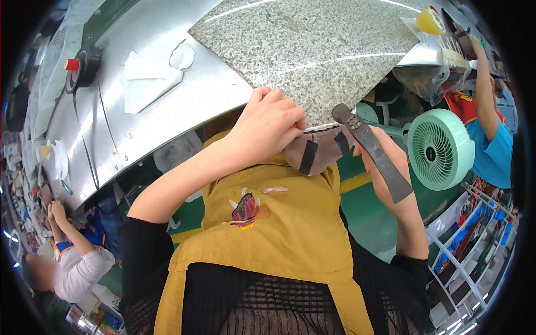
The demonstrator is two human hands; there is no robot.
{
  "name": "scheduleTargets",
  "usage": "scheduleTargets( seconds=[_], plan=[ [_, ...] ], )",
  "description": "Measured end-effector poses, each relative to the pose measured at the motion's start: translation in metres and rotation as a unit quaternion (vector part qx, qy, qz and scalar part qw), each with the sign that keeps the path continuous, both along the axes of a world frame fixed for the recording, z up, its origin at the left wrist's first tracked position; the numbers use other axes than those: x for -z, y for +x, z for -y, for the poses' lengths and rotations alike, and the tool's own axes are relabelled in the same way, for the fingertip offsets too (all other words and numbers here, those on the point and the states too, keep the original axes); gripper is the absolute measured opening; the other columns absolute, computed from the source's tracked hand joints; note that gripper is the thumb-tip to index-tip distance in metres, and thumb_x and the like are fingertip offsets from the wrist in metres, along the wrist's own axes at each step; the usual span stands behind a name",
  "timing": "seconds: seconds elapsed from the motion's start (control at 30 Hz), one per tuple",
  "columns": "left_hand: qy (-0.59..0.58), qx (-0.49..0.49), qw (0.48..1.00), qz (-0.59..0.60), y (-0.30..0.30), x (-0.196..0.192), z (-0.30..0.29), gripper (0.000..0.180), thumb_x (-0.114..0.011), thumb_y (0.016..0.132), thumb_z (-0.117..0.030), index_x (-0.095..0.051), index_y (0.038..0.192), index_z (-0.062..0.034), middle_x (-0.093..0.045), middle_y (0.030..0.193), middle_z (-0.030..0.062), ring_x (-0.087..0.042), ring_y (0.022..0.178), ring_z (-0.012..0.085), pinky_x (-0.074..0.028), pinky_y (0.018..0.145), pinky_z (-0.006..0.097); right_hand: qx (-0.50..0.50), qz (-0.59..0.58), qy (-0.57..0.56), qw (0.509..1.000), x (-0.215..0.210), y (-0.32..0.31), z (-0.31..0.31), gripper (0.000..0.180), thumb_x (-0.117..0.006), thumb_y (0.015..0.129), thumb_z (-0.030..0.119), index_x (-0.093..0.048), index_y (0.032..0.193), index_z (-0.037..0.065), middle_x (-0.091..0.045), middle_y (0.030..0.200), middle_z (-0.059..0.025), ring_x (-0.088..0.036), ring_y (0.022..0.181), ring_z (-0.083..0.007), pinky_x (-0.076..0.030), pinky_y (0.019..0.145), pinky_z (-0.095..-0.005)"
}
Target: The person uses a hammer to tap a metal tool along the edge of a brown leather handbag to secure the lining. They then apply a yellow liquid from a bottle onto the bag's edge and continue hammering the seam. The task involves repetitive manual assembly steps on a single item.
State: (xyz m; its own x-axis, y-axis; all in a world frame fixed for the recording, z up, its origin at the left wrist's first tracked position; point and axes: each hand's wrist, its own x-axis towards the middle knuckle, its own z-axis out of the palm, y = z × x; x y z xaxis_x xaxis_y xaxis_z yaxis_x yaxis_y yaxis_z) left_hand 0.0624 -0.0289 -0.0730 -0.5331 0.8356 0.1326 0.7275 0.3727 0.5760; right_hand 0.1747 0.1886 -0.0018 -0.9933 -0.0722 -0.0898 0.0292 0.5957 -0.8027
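Note:
A brownish-grey leather-like piece [326, 155] with two black strips hangs at the near edge of the speckled stone slab [312, 44]. My left hand [272, 120] is closed at the slab's edge, its fingertips pinching the piece's upper left edge. On the other side, my right hand [388, 164] is closed around a dark metal hammer [375, 146]. The hammer slants across that hand, its rounded end near the slab's corner. Its fingertips lie close to the piece's right edge; whether they touch it is hidden.
Left of the slab, white paper scraps [148, 81] and a black tape roll [84, 68] rest on the metal table [125, 134]. A mint-green fan [440, 149] stands close by my right hand. Co-workers sit at left and right. A rack [469, 240] is lower right.

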Motion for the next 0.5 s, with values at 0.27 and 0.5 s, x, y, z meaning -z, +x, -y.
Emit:
scheduleTargets(
  seconds=[0.27, 0.5],
  plan=[
    [0.062, 0.043, 0.997, 0.013, 0.016, 0.002, 0.002, 0.011, -0.063, 0.080, -0.011, -0.054, 0.086, -0.0086, -0.055, 0.087, 0.0048, -0.052, 0.094, 0.0255, -0.038, 0.089, 0.038, 0.078, 0.003, -0.095, 0.992, 0.000, 0.008, 0.009, 0.013, -0.045, 0.096, 0.008, -0.054, 0.096, -0.001, -0.049, 0.076, -0.0002, -0.038, 0.061, -0.0061, -0.032, 0.055, -0.0209],
    [0.030, 0.068, 0.940, 0.334, 0.022, -0.039, 0.030, 0.010, -0.053, 0.090, -0.008, -0.049, 0.096, -0.0022, -0.057, 0.085, 0.0104, -0.057, 0.078, 0.0222, -0.046, 0.070, 0.033, 0.164, 0.022, -0.161, 0.973, -0.013, 0.028, 0.009, 0.015, -0.045, 0.098, 0.013, -0.053, 0.093, 0.001, -0.048, 0.074, 0.0011, -0.036, 0.059, -0.0034, -0.028, 0.052, -0.0194]
  ],
)
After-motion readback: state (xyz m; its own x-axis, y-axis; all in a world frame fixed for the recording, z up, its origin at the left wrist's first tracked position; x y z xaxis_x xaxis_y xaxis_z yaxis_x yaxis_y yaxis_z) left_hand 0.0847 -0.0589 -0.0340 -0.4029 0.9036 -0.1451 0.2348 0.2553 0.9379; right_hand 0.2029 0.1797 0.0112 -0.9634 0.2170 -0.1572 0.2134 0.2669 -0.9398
